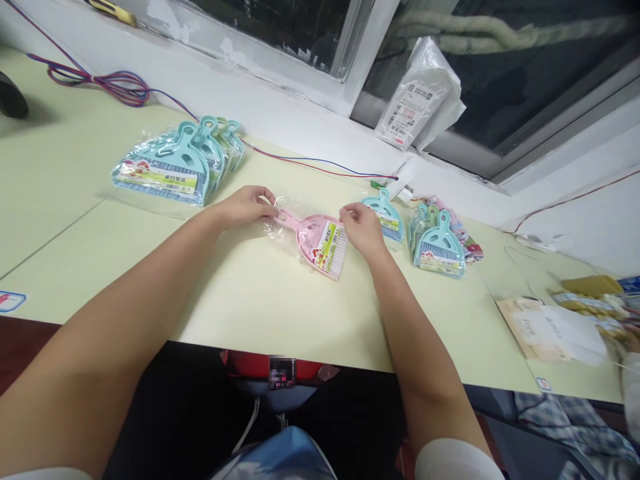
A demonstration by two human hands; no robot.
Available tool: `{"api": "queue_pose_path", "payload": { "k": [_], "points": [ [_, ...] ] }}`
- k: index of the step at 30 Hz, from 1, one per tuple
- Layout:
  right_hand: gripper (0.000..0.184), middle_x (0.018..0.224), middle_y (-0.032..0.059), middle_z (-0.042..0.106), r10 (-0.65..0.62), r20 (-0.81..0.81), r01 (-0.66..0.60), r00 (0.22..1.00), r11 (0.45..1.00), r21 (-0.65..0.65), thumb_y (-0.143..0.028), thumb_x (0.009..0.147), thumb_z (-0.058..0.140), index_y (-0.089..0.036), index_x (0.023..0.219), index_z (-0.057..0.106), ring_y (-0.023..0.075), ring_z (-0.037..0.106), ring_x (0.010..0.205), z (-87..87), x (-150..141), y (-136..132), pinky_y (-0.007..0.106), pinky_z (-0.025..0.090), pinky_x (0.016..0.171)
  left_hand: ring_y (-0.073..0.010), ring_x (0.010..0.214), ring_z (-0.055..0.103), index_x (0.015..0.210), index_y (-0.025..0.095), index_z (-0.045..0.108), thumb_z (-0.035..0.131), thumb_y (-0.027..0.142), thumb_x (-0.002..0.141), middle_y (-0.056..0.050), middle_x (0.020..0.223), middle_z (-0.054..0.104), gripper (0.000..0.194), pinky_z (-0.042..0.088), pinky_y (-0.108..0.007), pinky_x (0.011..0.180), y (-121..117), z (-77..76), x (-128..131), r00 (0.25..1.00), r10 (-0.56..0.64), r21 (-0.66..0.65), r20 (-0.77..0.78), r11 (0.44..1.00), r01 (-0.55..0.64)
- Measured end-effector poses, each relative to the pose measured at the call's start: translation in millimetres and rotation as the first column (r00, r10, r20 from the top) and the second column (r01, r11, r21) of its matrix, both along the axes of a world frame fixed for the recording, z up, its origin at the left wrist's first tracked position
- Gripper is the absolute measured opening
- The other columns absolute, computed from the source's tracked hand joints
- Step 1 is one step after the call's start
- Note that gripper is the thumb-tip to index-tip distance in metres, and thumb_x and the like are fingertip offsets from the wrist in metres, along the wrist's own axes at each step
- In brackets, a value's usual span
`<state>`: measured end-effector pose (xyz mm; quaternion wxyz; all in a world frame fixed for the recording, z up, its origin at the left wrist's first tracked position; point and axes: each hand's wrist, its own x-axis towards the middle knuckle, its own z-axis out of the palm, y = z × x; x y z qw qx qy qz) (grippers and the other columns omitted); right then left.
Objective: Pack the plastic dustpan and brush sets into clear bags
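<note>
A pink dustpan and brush set [311, 235] in a clear plastic bag lies on the pale yellow table [280, 303], its handle toward the left. My left hand [250, 205] is closed with fingertips pinched at the bag by the handle end. At the set's upper right corner, my right hand [363, 227] pinches the bag's edge near the brush. Just beyond my right hand sits a blue bagged dustpan set [384, 212], partly hidden by it. To the left, a row of overlapping blue bagged dustpan sets [165, 163] stands upright.
More blue and green sets [440, 247] stand at right beside a patterned pink bundle [457, 227]. Coiled red and blue cable [120, 87] lies at back left. A plastic packet [417, 100] leans on the window. Tissue pack [545, 330] and part of another person [633, 387] are far right.
</note>
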<state>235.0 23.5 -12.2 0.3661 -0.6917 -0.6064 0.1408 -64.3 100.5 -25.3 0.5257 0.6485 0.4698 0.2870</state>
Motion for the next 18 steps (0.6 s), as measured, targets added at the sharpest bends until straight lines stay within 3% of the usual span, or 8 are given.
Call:
{"api": "queue_pose_path", "payload": {
  "k": [6, 11, 14, 16, 18],
  "points": [
    [0.030, 0.093, 0.0077, 0.079, -0.079, -0.046, 0.077, 0.996, 0.997, -0.030, -0.044, 0.089, 0.060, -0.018, 0.093, 0.075, 0.0223, 0.070, 0.083, 6.4, 36, 1, 0.036, 0.053, 0.082, -0.0180, 0.071, 0.071, 0.085, 0.021, 0.072, 0.089, 0.025, 0.065, -0.006, 0.078, 0.077, 0.026, 0.057, -0.031, 0.072, 0, -3.9, 3, 0.995, 0.035, -0.107, 0.092, 0.994, -0.025],
    [0.028, 0.097, 0.0081, 0.080, -0.120, -0.106, 0.104, 0.987, 0.985, -0.139, -0.043, 0.088, 0.064, -0.018, 0.088, 0.076, 0.0186, 0.066, 0.073, 7.7, 55, -14, 0.030, 0.050, 0.065, -0.0221, 0.085, 0.076, 0.080, 0.018, 0.078, 0.089, 0.028, 0.067, -0.009, 0.088, 0.079, 0.021, 0.061, -0.033, 0.082, 1, -5.5, 5, 0.981, 0.090, -0.103, 0.173, 0.992, -0.073],
    [0.021, 0.101, 0.0110, 0.080, -0.182, -0.266, 0.116, 0.947, 0.962, -0.246, -0.036, 0.089, 0.065, -0.016, 0.089, 0.074, 0.0163, 0.066, 0.067, 6.1, 62, -23, 0.026, 0.047, 0.054, -0.0227, 0.088, 0.076, 0.079, 0.018, 0.079, 0.086, 0.023, 0.068, -0.009, 0.091, 0.080, 0.014, 0.061, -0.033, 0.083, 1, -2.6, 4, 0.966, 0.141, -0.099, 0.216, 0.988, -0.122],
    [0.017, 0.100, 0.0133, 0.080, -0.196, -0.434, 0.039, 0.880, 0.938, -0.345, -0.031, 0.089, 0.066, -0.015, 0.090, 0.072, 0.0170, 0.068, 0.067, 2.3, 62, -26, 0.026, 0.050, 0.052, -0.0210, 0.084, 0.075, 0.077, 0.018, 0.079, 0.084, 0.019, 0.068, -0.008, 0.088, 0.079, 0.011, 0.062, -0.032, 0.082, 0, 0.9, 2, 0.957, 0.170, -0.089, 0.234, 0.984, -0.153],
    [0.017, 0.099, 0.0142, 0.080, -0.148, -0.608, -0.136, 0.780, 0.908, -0.397, -0.031, 0.091, 0.066, -0.015, 0.092, 0.073, 0.0198, 0.072, 0.073, -3.8, 56, -27, 0.029, 0.058, 0.059, -0.0188, 0.079, 0.074, 0.076, 0.018, 0.079, 0.083, 0.017, 0.068, -0.008, 0.084, 0.078, 0.009, 0.061, -0.031, 0.081, -1, 4.4, 1, 0.951, 0.181, -0.079, 0.250, 0.983, -0.167]
  ]
}}
